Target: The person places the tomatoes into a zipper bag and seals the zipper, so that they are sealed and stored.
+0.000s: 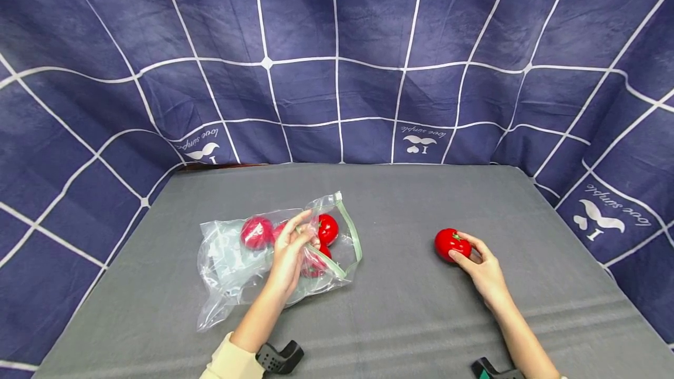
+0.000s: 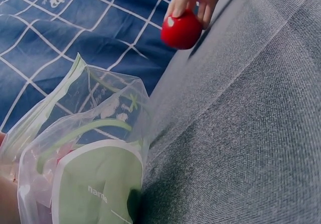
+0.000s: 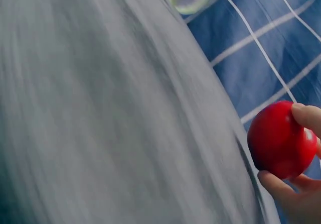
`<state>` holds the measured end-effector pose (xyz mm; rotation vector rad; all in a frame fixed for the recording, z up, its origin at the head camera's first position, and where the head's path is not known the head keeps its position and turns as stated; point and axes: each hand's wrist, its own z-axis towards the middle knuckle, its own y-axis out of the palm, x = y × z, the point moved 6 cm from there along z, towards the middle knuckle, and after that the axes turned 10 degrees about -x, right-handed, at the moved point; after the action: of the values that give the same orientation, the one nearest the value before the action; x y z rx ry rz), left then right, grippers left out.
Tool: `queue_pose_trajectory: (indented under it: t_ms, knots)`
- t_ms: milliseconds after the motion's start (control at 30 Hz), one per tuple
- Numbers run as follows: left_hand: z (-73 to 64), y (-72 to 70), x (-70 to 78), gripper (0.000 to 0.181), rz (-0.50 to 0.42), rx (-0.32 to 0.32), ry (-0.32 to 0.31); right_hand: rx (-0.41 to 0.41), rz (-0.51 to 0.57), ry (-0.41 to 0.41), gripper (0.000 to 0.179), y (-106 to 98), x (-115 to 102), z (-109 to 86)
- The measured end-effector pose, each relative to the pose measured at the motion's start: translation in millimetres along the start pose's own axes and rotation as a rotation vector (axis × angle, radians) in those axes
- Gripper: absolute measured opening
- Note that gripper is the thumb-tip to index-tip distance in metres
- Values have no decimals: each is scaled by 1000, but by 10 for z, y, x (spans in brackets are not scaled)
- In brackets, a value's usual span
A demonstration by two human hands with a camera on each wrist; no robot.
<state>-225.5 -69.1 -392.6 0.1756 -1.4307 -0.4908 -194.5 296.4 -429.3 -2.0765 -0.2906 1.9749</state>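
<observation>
Head view is showing a red tomato (image 1: 446, 243) right of centre, its green calyx facing up; whether it is touching the surface I cannot tell. The right hand (image 1: 487, 274) is gripping it from the lower right, thumb and fingers spread about as wide as the fruit and curling round its sides. In the right wrist view, the same tomato is sitting at the right edge between thumb and fingers.

Left of centre, a clear bag (image 1: 223, 262) is lying on its side, its green-edged mouth (image 1: 351, 233) gaping toward the right. At least four red tomatoes are lying inside: one (image 1: 256, 233) is showing through the film toward the middle, another (image 1: 329, 229) is resting near the mouth, and the others are partly hiding behind the left hand (image 1: 286, 256). That hand is pinching the bag near its mouth, fingers nearly closed. Left wrist view is showing a pale green label (image 2: 98, 184) reading "name" on the bag.

Beneath everything, a grey surface (image 1: 400, 314) is spreading; behind it, blue cloth (image 1: 368, 28) with white grid lines is filling the upper frame.
</observation>
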Motion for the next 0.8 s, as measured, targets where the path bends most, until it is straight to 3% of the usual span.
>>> queue_pose_trajectory:
  t_ms: [200,367,633,800]
  knots:
    - [2,1,0,44,6,-6,0,16,-63,-20,51,239,-155,20]
    - [-2,0,-3,45,3,-2,3,38,-112,-91,50,469,-340,35]
    - [0,1,-7,45,2,-1,1,-65,-76,-226,46,905,-514,152]
    - [-3,-2,-7,45,5,1,-2,-119,-16,-239,45,1157,-605,236]
